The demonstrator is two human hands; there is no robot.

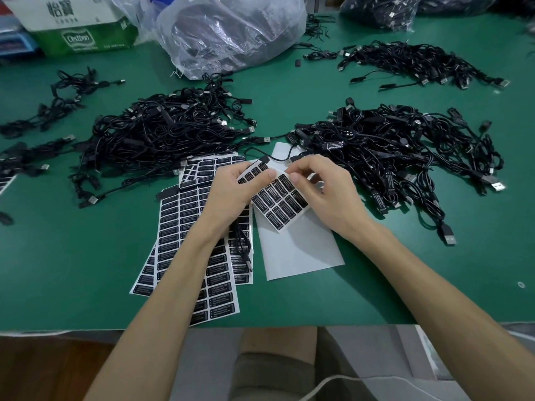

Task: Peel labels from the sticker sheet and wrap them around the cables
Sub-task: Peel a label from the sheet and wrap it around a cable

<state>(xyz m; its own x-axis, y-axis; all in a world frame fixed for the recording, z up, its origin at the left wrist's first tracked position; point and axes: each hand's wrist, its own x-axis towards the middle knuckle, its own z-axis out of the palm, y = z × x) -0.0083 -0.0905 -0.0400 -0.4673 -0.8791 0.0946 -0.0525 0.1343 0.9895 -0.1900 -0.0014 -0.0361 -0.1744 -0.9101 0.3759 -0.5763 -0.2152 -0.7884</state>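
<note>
Label text (279, 198) too small to read, sticker sheets (176, 227) partly under left forearm (176, 276), carton (78, 24) cropped

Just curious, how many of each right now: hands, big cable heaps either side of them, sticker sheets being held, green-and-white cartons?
Hands: 2, left hand, right hand
Big cable heaps: 2, left heap, right heap
Held sticker sheet: 1
Green-and-white carton: 1
Total: 6
</note>
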